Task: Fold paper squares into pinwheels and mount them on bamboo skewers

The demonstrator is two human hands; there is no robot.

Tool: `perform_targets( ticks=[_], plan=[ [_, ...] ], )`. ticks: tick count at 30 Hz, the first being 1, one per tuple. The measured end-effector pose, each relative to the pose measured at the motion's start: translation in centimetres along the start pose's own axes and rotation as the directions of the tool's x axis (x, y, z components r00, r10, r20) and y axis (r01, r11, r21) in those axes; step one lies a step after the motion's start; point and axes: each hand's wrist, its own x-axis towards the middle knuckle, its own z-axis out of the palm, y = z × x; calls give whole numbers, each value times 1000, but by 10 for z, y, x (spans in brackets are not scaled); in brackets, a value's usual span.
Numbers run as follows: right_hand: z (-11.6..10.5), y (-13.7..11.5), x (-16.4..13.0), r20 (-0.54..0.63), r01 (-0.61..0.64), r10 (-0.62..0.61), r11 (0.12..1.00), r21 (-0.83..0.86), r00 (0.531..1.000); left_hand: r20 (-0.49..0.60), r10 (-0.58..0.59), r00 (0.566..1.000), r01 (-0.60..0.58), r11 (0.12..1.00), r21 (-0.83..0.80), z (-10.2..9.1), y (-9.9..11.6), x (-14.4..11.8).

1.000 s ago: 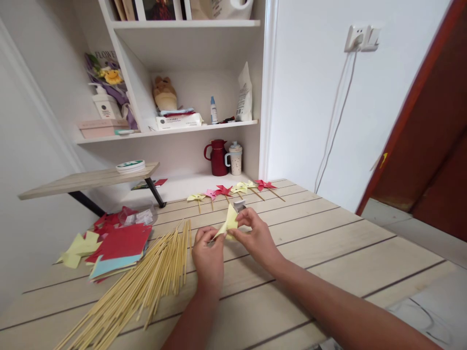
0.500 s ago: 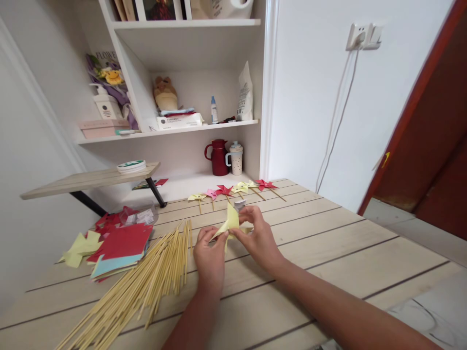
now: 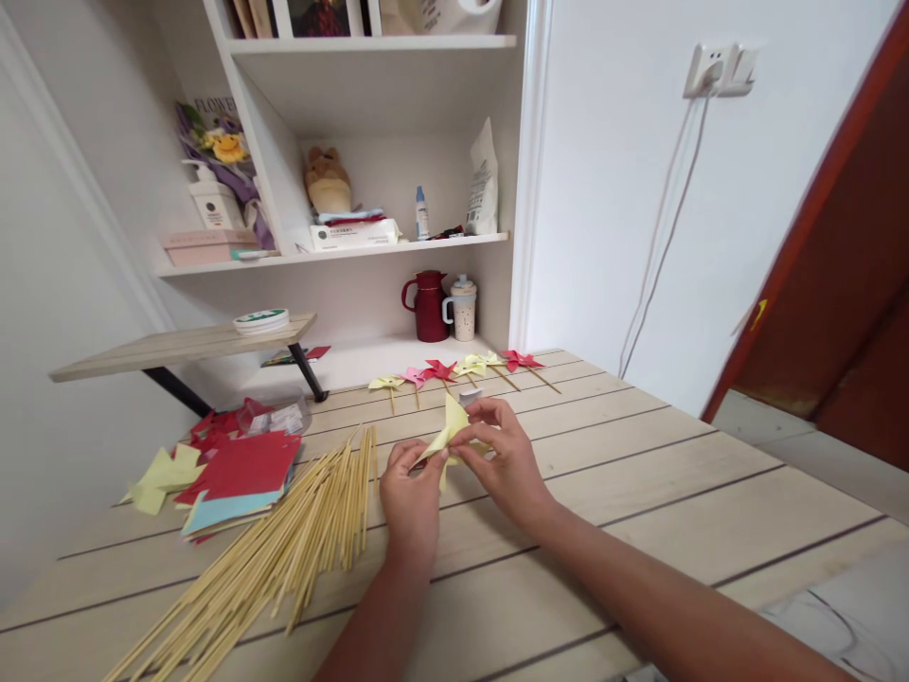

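Note:
Between both hands, above the table, is a yellow paper pinwheel (image 3: pixel 454 417) with folded blades. My left hand (image 3: pixel 412 493) pinches its near left edge between thumb and fingers. With thumb and index finger, my right hand (image 3: pixel 501 455) presses at the pinwheel's centre from the right; the fingers cover part of the blades. Left of my left hand lies a spread bundle of thin wooden sticks (image 3: pixel 312 521). Beyond the hands, a row of finished pinwheels on sticks includes a red one (image 3: pixel 440 369), a pink one (image 3: pixel 415 377) and a yellow one (image 3: pixel 385 383).
Red paper sheets (image 3: pixel 248 466) lie over blue ones at the left, beside a cut yellow paper piece (image 3: pixel 165 478) and a clear container (image 3: pixel 284 417). A small raised shelf (image 3: pixel 177 346) stands behind them. A red jug (image 3: pixel 431 313) and a cup (image 3: pixel 464 313) stand at the back.
My right index finger has come down onto the pinwheel's centre beside the thumb. My left hand keeps its pinch. The view has shifted slightly.

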Motion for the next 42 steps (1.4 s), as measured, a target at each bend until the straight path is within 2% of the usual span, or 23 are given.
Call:
perform_targets(
  ticks=[5,10,15,22,29,42],
  plan=[
    [-1,-3,2,35,-110,107,992,67,994,6,-2,1000,2,1000,31,0,2,0],
    [-5,1,5,124,-283,262,938,198,957,65,-61,996,62,998,-22,-1,5,0],
    [-8,5,6,198,-358,316,902,239,928,88,-73,993,76,996,-39,-2,3,3],
    [-10,4,7,232,-358,305,902,242,924,37,-78,996,81,994,-74,-5,-5,10],
    [-11,2,5,254,-340,281,911,231,925,48,-36,998,38,998,-54,-7,-3,9],
    [-12,0,5,270,-329,269,921,210,924,108,57,992,-66,995,79,-6,-1,8]
  ],
)
